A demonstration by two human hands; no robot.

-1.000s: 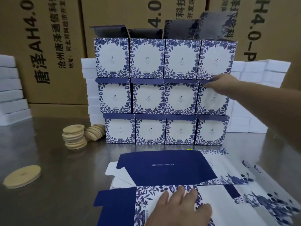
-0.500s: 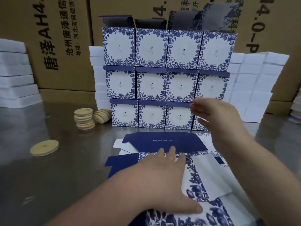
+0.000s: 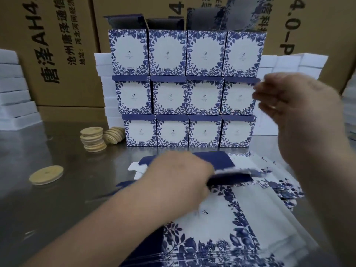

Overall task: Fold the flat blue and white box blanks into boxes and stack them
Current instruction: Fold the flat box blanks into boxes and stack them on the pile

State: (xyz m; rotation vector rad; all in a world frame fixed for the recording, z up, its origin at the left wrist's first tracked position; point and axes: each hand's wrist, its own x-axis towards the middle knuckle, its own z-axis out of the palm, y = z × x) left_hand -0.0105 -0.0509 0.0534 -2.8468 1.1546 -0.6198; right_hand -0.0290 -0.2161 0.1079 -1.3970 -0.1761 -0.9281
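Observation:
Several folded blue and white boxes [image 3: 169, 97] stand as a wall three rows high at the back of the metal table [image 3: 48, 209]. A pile of flat box blanks [image 3: 273, 191] lies in front of me. My left hand [image 3: 179, 176] grips the far edge of the top blank [image 3: 217, 218], and its navy flap [image 3: 231, 177] is lifted off the pile. The grip itself is blurred. My right hand [image 3: 294, 116] hovers in the air in front of the wall's right column, fingers loosely extended and holding nothing.
A stack of wooden discs [image 3: 93, 139] and a leaning row of them stand left of the wall. One disc [image 3: 46, 174] lies alone. White foam slabs [image 3: 13, 97] are piled far left, more white slabs [image 3: 300, 60] at the back right, and brown cartons [image 3: 57, 54] behind.
My right hand has left the wall of boxes and drawn back towards me. My left hand went from lying flat on the top blank to taking hold of its far edge.

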